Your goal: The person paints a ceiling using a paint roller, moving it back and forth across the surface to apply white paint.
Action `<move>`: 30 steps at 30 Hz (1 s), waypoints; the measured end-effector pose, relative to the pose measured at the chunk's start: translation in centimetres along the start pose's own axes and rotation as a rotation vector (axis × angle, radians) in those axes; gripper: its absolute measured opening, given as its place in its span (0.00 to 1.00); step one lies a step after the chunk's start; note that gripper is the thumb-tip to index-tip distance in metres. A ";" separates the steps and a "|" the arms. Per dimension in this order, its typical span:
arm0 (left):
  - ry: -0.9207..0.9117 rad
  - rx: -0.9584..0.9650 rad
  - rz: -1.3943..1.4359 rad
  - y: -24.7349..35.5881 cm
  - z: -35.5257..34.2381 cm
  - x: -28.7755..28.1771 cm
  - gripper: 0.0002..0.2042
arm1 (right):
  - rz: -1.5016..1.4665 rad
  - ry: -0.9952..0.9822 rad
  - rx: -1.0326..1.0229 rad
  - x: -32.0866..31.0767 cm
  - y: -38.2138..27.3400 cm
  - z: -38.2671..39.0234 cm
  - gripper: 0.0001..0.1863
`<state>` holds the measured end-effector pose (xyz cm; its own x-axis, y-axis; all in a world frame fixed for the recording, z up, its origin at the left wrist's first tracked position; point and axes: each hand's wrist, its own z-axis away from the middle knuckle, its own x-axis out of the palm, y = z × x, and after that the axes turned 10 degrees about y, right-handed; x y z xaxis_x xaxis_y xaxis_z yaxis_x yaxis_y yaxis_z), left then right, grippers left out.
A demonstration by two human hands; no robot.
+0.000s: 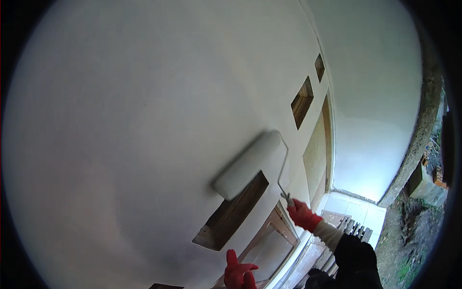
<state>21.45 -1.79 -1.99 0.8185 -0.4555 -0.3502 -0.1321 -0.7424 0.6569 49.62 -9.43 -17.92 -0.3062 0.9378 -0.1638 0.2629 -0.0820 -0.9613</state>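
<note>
My right hand (304, 215), in a red glove, is closed around the handle of a paint roller (248, 166). The roller's wide, pale sleeve lies against the white wall (134, 111), just above a slanted rectangular opening (233, 212) and partly over its upper edge. A bent wire frame (285, 159) joins the sleeve to the handle. At the lower edge, my left hand (239, 272), also red-gloved, holds nothing; its fingers are spread in front of a wood-framed door (267, 243) below the opening.
Farther along the wall are two smaller openings, one diamond-like (302, 102) and one narrow (319, 67), then a doorway (316, 154). Wooden slats (357, 229) stand on pale floor tiles (358, 208) beside my right arm. Past the rough concrete edge (409, 164) lie bricks (438, 176) and bare earth.
</note>
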 end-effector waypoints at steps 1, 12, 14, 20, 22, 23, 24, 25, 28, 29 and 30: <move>-0.016 0.087 -0.068 0.7 -0.8 0.2 0.07 | -0.012 -0.027 0.031 -1.0 -3.9 -1.0 0.15; 0.040 0.197 -0.016 1.5 -3.0 4.5 0.05 | -0.262 0.019 -0.310 -2.1 -19.7 -12.9 0.14; 0.057 0.140 -0.115 1.8 -3.0 4.4 0.04 | -0.252 -0.046 -0.212 -1.3 -14.6 -9.4 0.14; -0.084 0.076 -0.061 1.3 -2.3 5.0 0.05 | 0.083 -0.141 0.032 -2.7 -0.3 1.5 0.10; -0.078 0.081 -0.048 1.5 -2.8 5.6 0.06 | 0.065 -0.132 0.016 -3.1 -1.8 0.6 0.10; -0.087 0.074 -0.027 1.7 -3.3 6.1 0.06 | 0.056 -0.117 -0.001 -3.1 -3.1 -0.5 0.10; -0.007 0.134 0.038 1.9 -4.0 6.8 0.08 | -0.013 -0.090 -0.075 -3.1 -4.7 -1.8 0.10; 0.012 0.162 0.034 2.2 -5.2 7.2 0.08 | -0.086 -0.066 -0.154 -2.9 -6.9 -3.6 0.10; -0.023 0.172 -0.040 3.5 -9.4 7.7 0.17 | -0.167 -0.015 -0.256 -3.2 -18.2 -8.5 0.12; -0.006 0.194 -0.044 3.7 -10.9 8.3 0.17 | -0.240 0.004 -0.293 -3.7 -21.6 -9.5 0.13; 0.026 0.058 0.069 3.8 -12.5 9.1 0.16 | -0.240 -0.002 -0.252 -3.7 -23.8 -10.7 0.13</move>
<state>35.39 -2.66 5.64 0.8206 -0.4938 -0.2877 -0.2196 -0.7372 0.6390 54.27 -7.37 7.89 -0.3885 0.9195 0.0591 0.4008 0.2264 -0.8877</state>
